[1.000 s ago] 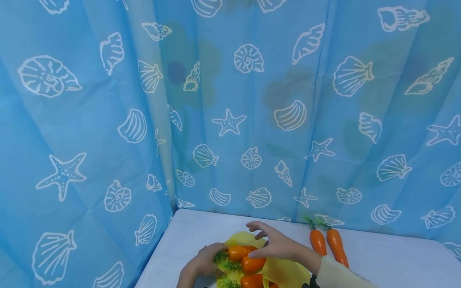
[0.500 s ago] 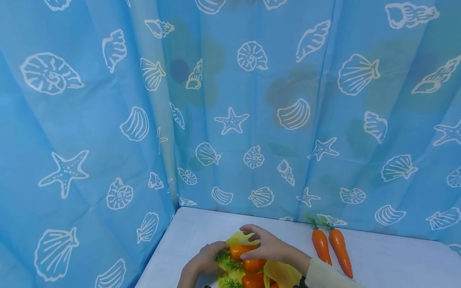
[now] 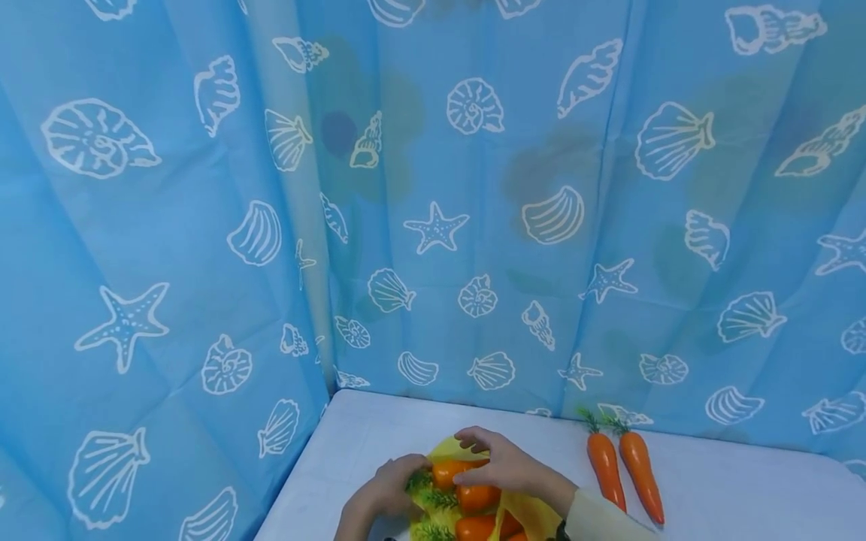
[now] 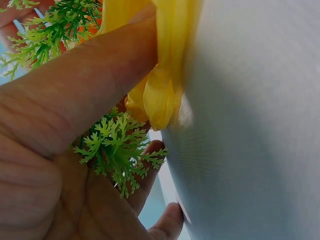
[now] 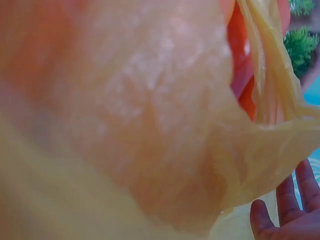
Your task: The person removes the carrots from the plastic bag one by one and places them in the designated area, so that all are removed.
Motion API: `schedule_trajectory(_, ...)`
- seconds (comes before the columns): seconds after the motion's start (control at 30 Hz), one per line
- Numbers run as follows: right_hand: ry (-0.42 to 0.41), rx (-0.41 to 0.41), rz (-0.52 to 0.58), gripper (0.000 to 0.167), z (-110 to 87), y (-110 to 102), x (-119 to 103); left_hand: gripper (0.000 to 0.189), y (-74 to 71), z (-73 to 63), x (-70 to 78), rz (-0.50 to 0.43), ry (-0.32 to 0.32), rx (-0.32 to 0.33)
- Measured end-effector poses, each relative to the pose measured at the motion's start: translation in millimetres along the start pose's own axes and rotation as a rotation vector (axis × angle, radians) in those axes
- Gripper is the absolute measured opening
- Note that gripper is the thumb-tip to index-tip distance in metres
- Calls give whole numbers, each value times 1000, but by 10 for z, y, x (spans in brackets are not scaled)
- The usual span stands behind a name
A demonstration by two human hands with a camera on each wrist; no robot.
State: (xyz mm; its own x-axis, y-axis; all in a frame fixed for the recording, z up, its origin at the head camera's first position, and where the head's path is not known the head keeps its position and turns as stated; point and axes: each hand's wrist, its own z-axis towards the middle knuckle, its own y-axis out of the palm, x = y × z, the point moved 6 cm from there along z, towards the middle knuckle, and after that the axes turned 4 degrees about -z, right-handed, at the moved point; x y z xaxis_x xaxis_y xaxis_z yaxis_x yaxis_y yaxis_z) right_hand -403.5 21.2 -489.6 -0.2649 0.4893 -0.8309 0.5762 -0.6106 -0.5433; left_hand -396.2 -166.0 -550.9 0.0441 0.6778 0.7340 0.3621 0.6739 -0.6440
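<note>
Several orange carrots (image 3: pixel 477 497) with leafy green tops lie in a yellow plastic bag (image 3: pixel 534 517) near the table's front. On their left, my left hand (image 3: pixel 391 485) holds the bag around the leafy ends. Its thumb (image 4: pixel 95 80) tucks behind a yellow strip in the left wrist view, with carrot greens (image 4: pixel 120 145) between thumb and fingers. Over the carrots hovers my right hand (image 3: pixel 504 464), fingers spread and lightly bent, holding nothing. Its fingers (image 5: pixel 287 200) appear at the lower right of the right wrist view, where the bag hides most else.
Two more carrots (image 3: pixel 605 466) lie side by side on the white table (image 3: pixel 731 488), to the right of the bag. A blue curtain (image 3: pixel 433 315) printed with shells and starfish stands behind the table and along its left.
My right hand has shifted slightly left over the carrots, and its sleeve uncovers more of the loose carrots. The left hand stays in place. The head view has shifted a little.
</note>
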Motion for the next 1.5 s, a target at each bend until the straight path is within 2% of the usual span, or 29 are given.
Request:
schedule_trajectory(0.23,28,25,-10,55,105,-11,152,58,-29,-7,15,6,-2,12)
schedule_trajectory(0.5,57,52,-54,56,182,43,226,59,-67,15,6,24,19,15)
schedule_trajectory(0.83,56,-26,-100,55,251,63,271,58,-98,11,49,21,27,6)
schedule_trajectory(1.03,95,-58,-122,53,265,94,313,57,-58,33,24,8,32,-8)
schedule_trajectory(1.13,108,-68,-118,53,263,114,328,56,-39,38,19,10,45,-15)
schedule_trajectory(1.33,96,-75,-95,51,276,157,344,55,-17,30,-17,21,21,-10)
schedule_trajectory(1.5,121,-68,-78,49,278,169,354,54,-1,34,-27,24,5,-14)
